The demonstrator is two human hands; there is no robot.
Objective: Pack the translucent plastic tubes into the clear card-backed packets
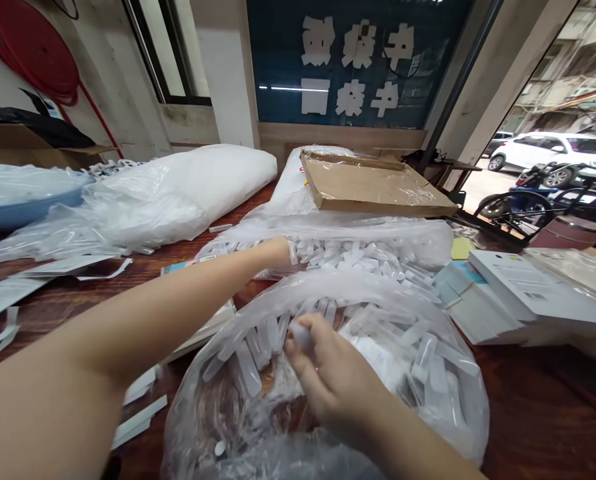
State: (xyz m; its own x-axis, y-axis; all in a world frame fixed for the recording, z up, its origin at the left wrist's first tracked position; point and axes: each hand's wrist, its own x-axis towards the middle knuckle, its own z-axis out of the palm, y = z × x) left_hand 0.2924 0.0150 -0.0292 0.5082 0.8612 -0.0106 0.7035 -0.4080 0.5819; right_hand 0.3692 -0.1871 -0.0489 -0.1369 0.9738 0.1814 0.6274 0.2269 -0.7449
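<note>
My right hand (328, 373) is over a near clear plastic bag (188, 393), its fingers closed on a small whitish translucent plastic piece (303, 337). Around it in the bag lie many flat, strip-like translucent plastic pieces (248, 367) and some crumpled clear film. My left hand (278, 252) reaches across to a second open bag (403, 233) behind the first, which holds a heap of small translucent plastic pieces (368, 259). One such piece shows right at its fingertips. The fingers themselves are mostly hidden, so I cannot make out their grip.
A shallow cardboard tray (368, 187) rests at the back. Stacks of white printed cards or boxes (533, 287) stand right. Left are a large stuffed white bag (218, 173), a blue basin (33, 207) and paper strips (23, 287). The wooden table (528, 413) is dark red.
</note>
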